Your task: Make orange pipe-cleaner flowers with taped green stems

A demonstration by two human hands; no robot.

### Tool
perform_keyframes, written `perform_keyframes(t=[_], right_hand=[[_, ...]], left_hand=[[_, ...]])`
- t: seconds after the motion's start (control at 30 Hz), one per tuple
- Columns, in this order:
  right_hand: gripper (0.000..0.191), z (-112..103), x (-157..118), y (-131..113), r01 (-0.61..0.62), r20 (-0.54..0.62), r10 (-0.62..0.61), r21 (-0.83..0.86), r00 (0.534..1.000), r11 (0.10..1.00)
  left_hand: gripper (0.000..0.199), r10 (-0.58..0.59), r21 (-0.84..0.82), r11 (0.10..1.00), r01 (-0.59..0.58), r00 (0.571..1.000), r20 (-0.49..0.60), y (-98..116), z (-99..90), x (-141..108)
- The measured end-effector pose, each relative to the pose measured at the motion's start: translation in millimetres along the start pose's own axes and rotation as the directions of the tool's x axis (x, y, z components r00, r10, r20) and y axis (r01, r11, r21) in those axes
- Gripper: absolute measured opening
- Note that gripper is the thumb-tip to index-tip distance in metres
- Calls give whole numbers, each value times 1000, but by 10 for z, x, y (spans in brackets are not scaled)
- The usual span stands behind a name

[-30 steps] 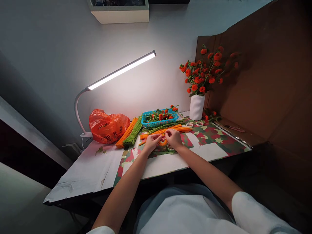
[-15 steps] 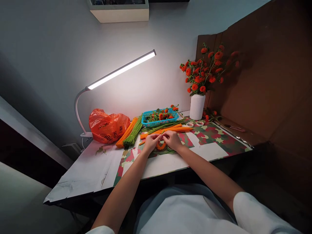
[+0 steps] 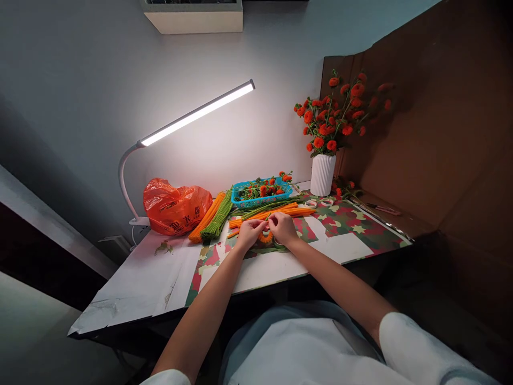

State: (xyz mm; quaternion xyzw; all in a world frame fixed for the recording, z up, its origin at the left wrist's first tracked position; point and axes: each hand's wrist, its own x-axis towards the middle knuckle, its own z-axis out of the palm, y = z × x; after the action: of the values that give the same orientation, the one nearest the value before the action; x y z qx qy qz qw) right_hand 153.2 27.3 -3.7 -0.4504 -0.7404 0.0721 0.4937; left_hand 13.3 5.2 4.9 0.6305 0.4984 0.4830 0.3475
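My left hand (image 3: 251,234) and my right hand (image 3: 282,228) meet over the middle of the table, fingertips pinched and almost touching. Between them shows a short bit of green pipe cleaner (image 3: 267,217); most of it is hidden by the fingers. Just below the fingertips is an orange pipe-cleaner piece (image 3: 265,237) with a scalloped, curved edge, partly covered by my hands. Loose orange pipe cleaners (image 3: 294,212) lie right behind my hands, with green pipe cleaners (image 3: 276,206) beyond them.
A blue basket (image 3: 240,203) of orange flowers stands at the back. Left are green (image 3: 216,219) and orange pipe-cleaner bundles (image 3: 206,218), a plastic bag (image 3: 176,208) and a lit lamp (image 3: 200,111). Right are tape rolls (image 3: 327,202), a white vase (image 3: 323,175) of flowers and a cardboard wall (image 3: 417,133).
Both hands stay together, with small shifts of the fingers; less green shows above the fingertips. The whole view has shifted slightly.
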Motion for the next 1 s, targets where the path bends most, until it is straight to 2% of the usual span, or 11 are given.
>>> perform_keyframes(t=[0.53, 0.67, 0.8, 0.9, 1.0], right_hand=[[13, -8, 34, 30, -101, -76, 102, 17, 992, 995], [12, -27, 44, 53, -118, -35, 121, 78, 992, 990], [8, -46, 30, 46, -77, 51, 68, 201, 996, 977], [13, -58, 20, 19, -51, 99, 24, 287, 995, 957], [15, -73, 28, 3, -65, 67, 47, 305, 997, 950]], left_hand=[[35, 1, 38, 999, -1, 1000, -4, -11, 17, -1], [36, -15, 47, 999, 17, 1000, -27, -35, -6, -5], [41, -46, -4, 999, 46, 998, -34, -64, -33, 1], [44, -62, -64, 996, 61, 998, -1, -72, -38, 11], [46, -36, -174, 984, 36, 999, 0, -61, -39, 16]])
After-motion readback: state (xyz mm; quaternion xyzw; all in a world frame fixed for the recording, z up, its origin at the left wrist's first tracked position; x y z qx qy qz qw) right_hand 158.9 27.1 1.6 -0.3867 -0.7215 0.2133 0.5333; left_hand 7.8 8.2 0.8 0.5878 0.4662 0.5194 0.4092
